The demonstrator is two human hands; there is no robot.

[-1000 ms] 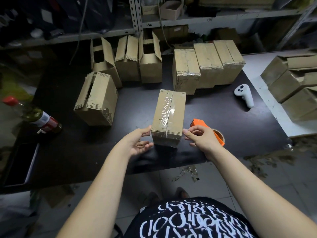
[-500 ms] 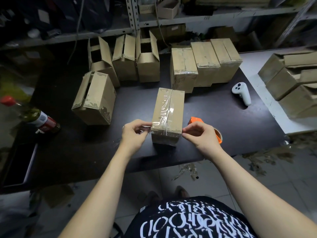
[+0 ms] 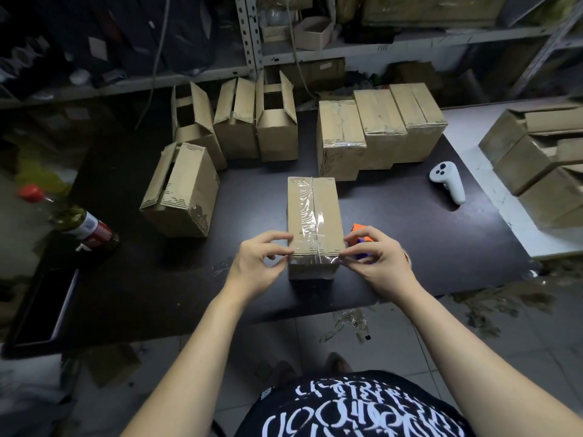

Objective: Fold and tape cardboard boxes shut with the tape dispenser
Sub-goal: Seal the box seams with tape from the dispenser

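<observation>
A brown cardboard box (image 3: 315, 212) lies lengthwise on the black table (image 3: 410, 247), flaps closed, with clear tape along its top seam. A second clear tape strip (image 3: 315, 259) crosses its near end. My left hand (image 3: 262, 263) pinches that strip at the box's near left corner. At the near right corner my right hand (image 3: 375, 260) pinches the strip's other end. The orange tape dispenser (image 3: 358, 230) lies on the table just behind my right hand, mostly hidden by it.
One open-flapped box (image 3: 179, 190) sits left of centre, three more (image 3: 239, 121) stand behind. Three sealed boxes (image 3: 378, 127) are at the back right. Also on the table: a white controller (image 3: 448, 181), a bottle (image 3: 85, 228). More boxes (image 3: 536, 159) fill the right table.
My left hand came in from beside the box and closed its fingers on the tape at the near left corner. My right hand stayed at the near right corner.
</observation>
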